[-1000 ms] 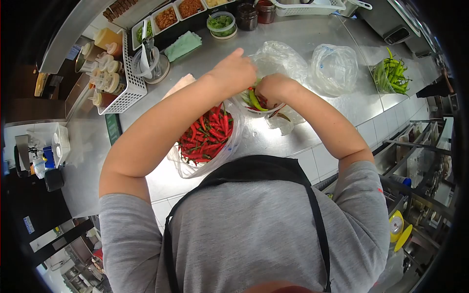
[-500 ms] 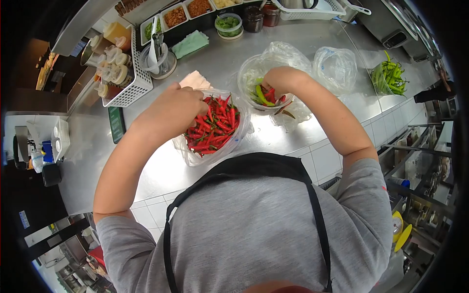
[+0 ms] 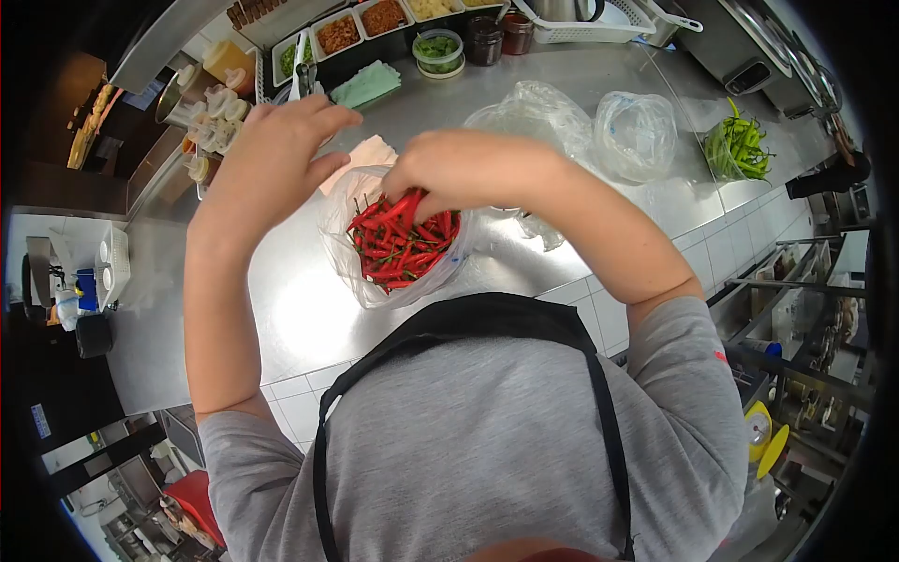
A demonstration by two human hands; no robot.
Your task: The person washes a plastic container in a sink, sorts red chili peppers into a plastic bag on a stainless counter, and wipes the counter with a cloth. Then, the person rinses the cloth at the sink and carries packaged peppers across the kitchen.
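From far left in my feed, one dark unit carries one blue-and-white label [image 3: 40, 420], too small for me to read. Next comes a cluster of squeeze bottles [image 3: 225, 61], partly covered, so I get no sure count. My left hand [image 3: 276, 150] is raised in front of them, fingers spread and holding nothing. Behind it are at least five food trays [image 3: 314, 47], some cut off by the top edge, then one green cloth [image 3: 367, 84]. One clear bag [image 3: 340, 236] sits on the steel surface [image 3: 300, 309], full of red chillies [image 3: 403, 258] (far too many to count). Beyond it is one round tub of greens [image 3: 438, 68]. My right hand [image 3: 454, 169] reaches into the red chillies and touches them; its fingertips are half hidden, so I cannot tell whether it grips any. Farther right stand two jars [image 3: 484, 39], one clear plastic bag [image 3: 538, 108] partly behind my forearm, one crumpled bag [image 3: 637, 136] with illegible blue print, and one clear container of green chillies [image 3: 744, 150].
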